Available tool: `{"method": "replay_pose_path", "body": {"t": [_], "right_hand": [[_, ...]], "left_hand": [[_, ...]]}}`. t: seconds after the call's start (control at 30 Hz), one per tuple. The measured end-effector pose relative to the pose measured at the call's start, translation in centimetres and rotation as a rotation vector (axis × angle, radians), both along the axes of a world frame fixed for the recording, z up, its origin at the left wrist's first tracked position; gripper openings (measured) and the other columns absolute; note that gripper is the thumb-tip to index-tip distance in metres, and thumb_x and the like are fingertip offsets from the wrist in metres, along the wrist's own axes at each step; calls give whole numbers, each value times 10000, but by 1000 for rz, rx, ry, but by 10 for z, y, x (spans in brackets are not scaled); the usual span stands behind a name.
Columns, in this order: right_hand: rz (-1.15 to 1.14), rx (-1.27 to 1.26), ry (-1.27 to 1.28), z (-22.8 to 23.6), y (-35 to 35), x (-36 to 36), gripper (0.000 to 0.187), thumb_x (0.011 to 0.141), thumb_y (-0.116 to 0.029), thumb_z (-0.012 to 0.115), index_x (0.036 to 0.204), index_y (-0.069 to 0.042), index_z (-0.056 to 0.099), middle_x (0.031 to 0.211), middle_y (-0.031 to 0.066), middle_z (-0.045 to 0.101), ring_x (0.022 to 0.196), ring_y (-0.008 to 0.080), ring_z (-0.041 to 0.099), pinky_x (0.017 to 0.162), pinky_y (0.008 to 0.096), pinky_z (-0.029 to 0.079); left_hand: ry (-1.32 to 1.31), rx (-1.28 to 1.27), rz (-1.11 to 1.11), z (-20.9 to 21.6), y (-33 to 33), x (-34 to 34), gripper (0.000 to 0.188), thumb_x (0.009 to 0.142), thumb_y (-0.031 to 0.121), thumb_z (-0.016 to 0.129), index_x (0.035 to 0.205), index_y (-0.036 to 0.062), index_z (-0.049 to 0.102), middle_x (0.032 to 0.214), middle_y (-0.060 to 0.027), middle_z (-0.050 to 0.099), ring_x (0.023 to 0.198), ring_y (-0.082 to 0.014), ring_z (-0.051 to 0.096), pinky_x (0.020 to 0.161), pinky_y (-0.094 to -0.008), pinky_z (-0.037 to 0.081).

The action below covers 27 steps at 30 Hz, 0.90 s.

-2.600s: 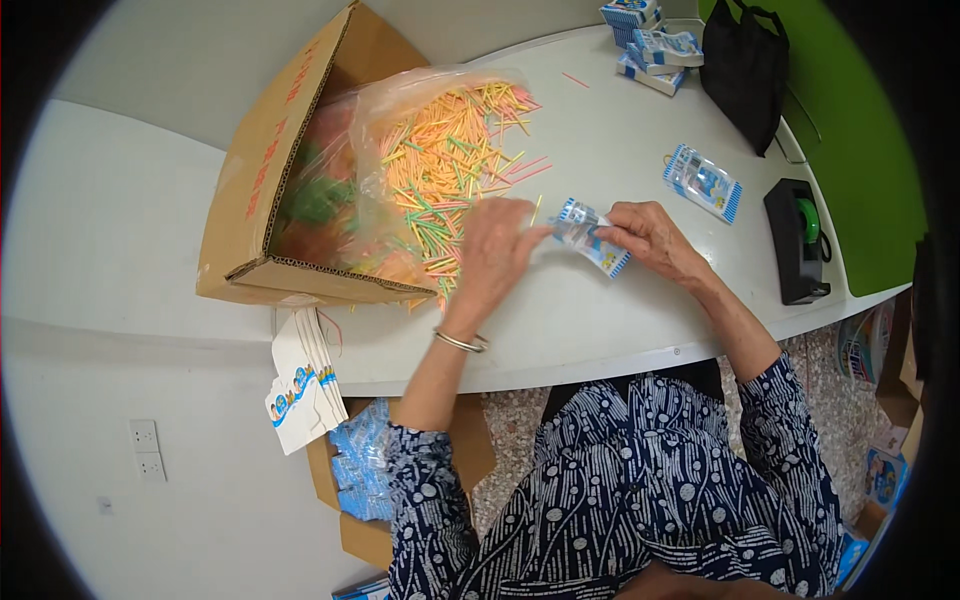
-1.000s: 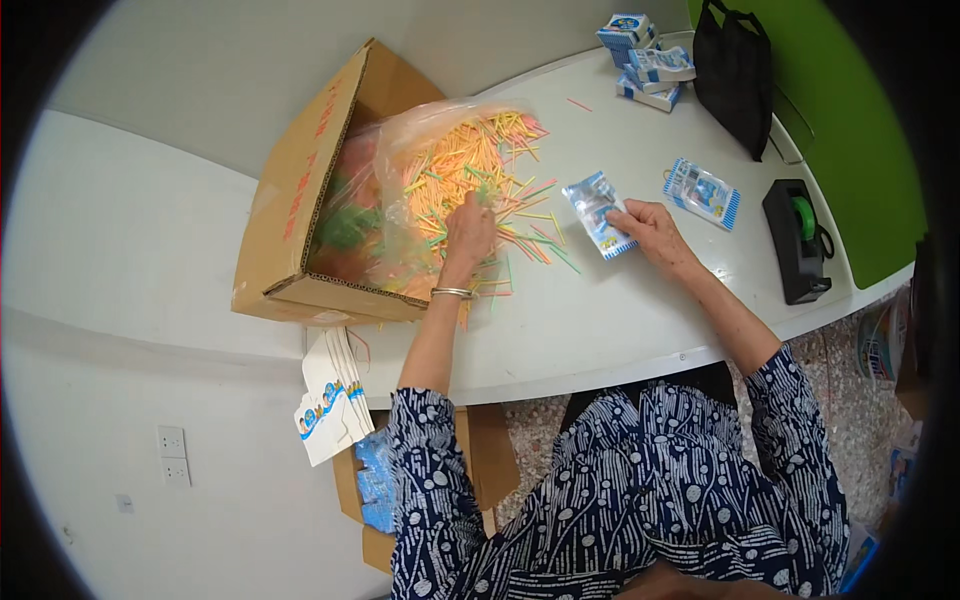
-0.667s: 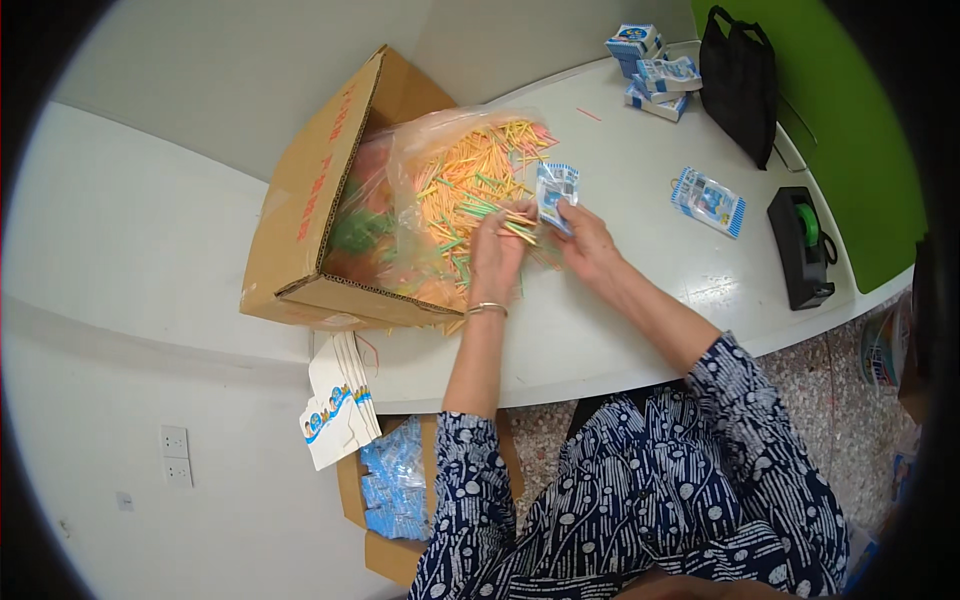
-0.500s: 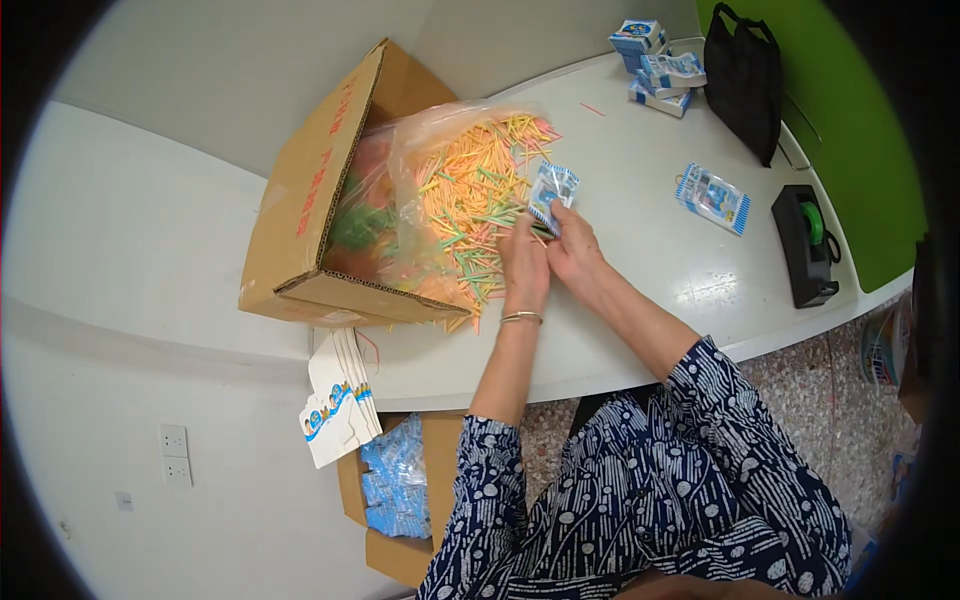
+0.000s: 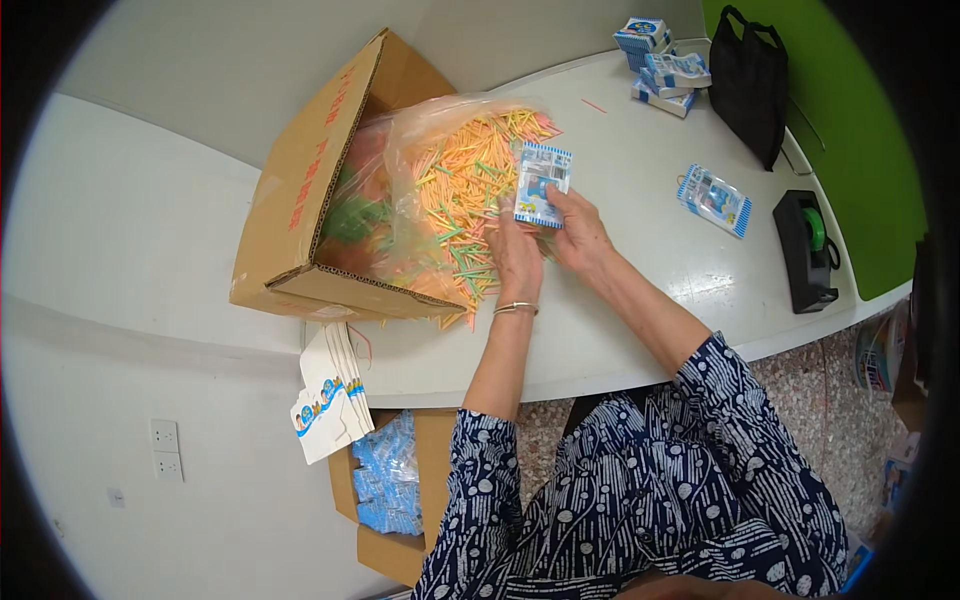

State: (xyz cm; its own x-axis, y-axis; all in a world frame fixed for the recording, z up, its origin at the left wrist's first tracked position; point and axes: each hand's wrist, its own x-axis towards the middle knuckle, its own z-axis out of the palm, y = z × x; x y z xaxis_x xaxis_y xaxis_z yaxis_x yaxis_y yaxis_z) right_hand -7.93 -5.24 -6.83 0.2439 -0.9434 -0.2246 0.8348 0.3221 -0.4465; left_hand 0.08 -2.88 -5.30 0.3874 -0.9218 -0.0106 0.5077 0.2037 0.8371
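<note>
Just right of a heap of thin pastel sticks (image 5: 470,170), a small blue and white plastic packet (image 5: 543,185) is held up over the table. My right hand (image 5: 582,230) grips its lower right corner, the thumb lying across its front. My left hand (image 5: 516,255), with a bangle at the wrist, is closed at the packet's lower left edge. Its fingertips are partly hidden behind the packet. The yellow, orange, pink and green sticks spill out of a clear plastic bag (image 5: 405,140) in a cardboard box (image 5: 300,190) tipped on its side.
Another packet (image 5: 715,200) lies to the right, near a black tape dispenser (image 5: 803,250). Small blue-white boxes (image 5: 665,75) and a black bag (image 5: 748,90) stand at the back right. White printed cards (image 5: 335,395) overhang the front left edge, above an open carton (image 5: 435,450) of blue packets.
The packet has turned more upright, its printed front now facing up. My right hand has shifted slightly down and right, and my left hand has come against the packet's edge.
</note>
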Motion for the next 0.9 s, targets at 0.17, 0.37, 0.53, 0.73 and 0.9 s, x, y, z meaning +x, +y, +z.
{"method": "replay_pose_path", "body": {"t": [0.17,0.37,0.53,0.73,0.9], "right_hand": [[6,-192,234,6,-7,-33,222,860,-178,649,1001,-8,629,894,65,662,808,109,608,755,275,489],[121,-372,605,12,-3,-73,242,835,-234,686,949,-22,662,821,21,662,740,70,573,695,230,432],[358,-402,695,7,-2,-84,228,827,-238,692,875,-15,700,743,13,659,669,51,550,665,213,417],[532,-518,769,1,-6,-99,264,813,-247,705,911,-1,710,779,26,676,699,56,585,653,210,443],[605,-511,704,3,-2,-100,294,807,-237,710,964,11,702,823,41,692,729,60,601,680,203,454]], "left_hand": [[94,-6,5,-10,-10,35,305,982,211,445,1082,-74,479,1034,-165,583,921,-249,609,859,-366,502],[23,-26,-195,0,-8,42,289,981,223,451,1036,-56,501,1016,-178,601,959,-254,610,880,-371,502],[-57,16,-150,3,-9,43,371,980,227,447,1129,-109,493,1080,-200,601,973,-266,605,882,-346,502],[-86,-84,-209,32,-2,32,365,986,290,438,1090,-55,495,1081,-209,590,1028,-266,600,920,-372,491],[-198,-157,-210,55,10,10,343,986,285,438,1088,-41,478,1059,-190,594,1029,-283,603,915,-379,492]]}}
